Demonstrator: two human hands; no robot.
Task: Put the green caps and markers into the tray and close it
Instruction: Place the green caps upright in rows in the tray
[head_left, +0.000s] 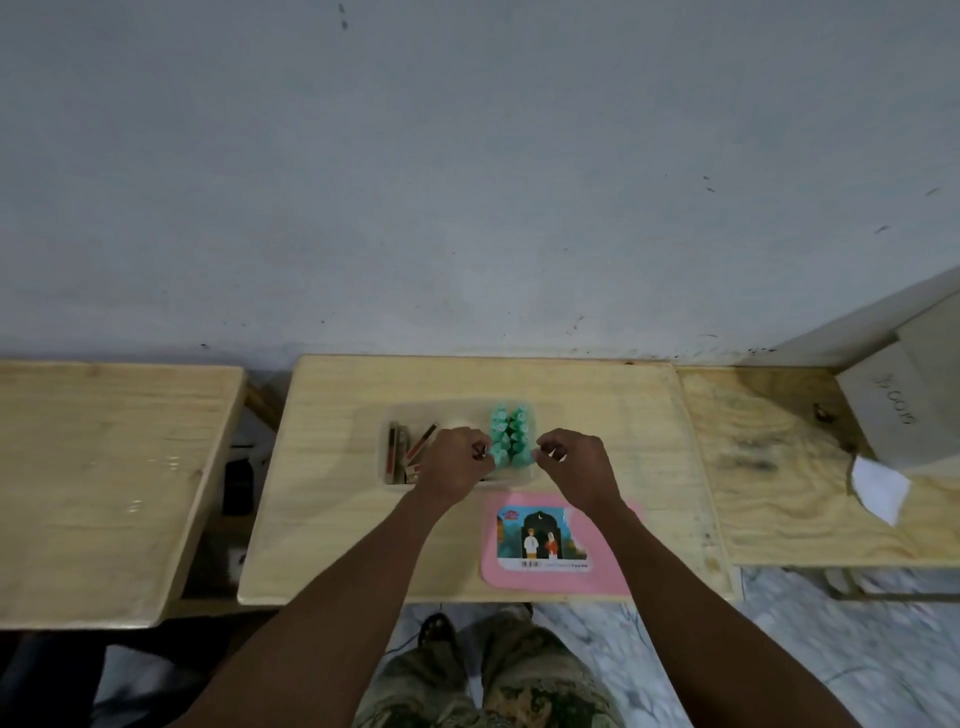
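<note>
A clear plastic tray (385, 457) stands on the middle wooden table. Several green caps (510, 434) stand upright in rows in its right half. Several dark markers (402, 452) lie in its left half. My left hand (454, 465) hovers over the tray's middle, fingers curled by the left side of the caps. My right hand (574, 465) is at the right side of the caps, thumb and forefinger pinched; whether they pinch a cap I cannot tell. The pink lid (613, 566) with a picture label lies flat just in front of the tray.
A second wooden table (104, 467) stands at the left across a gap. At the right, a third table (779, 467) carries a grey cardboard box (893, 405) and a white paper scrap (878, 488). A grey wall rises behind.
</note>
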